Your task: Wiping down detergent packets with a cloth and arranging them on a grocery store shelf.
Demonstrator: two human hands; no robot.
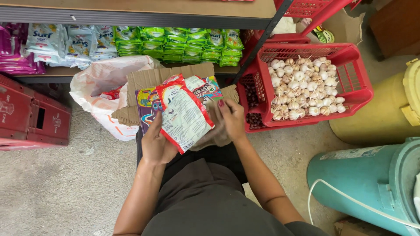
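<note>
— What is happening over the lap?
— The left hand (156, 142) has its grip clenched on a red-and-white sachet strip (183, 114), fanned above a cardboard box (144, 78); the right hand (231, 119) pinches the strip's far edge. It looks like sorting in mid-step.
— And next?
— Likely a steady grip while separating the sachets. Beyond stand a red crate of garlic (356, 72) and shelved green packets (175, 43).

A small grocery shop, seen from my seat on its floor

Before me a low wooden shelf (144, 8) carries stacked green sachet packs (175, 43); beside it a red plastic crate (350, 74) holds loose white garlic bulbs (304, 87).
</note>
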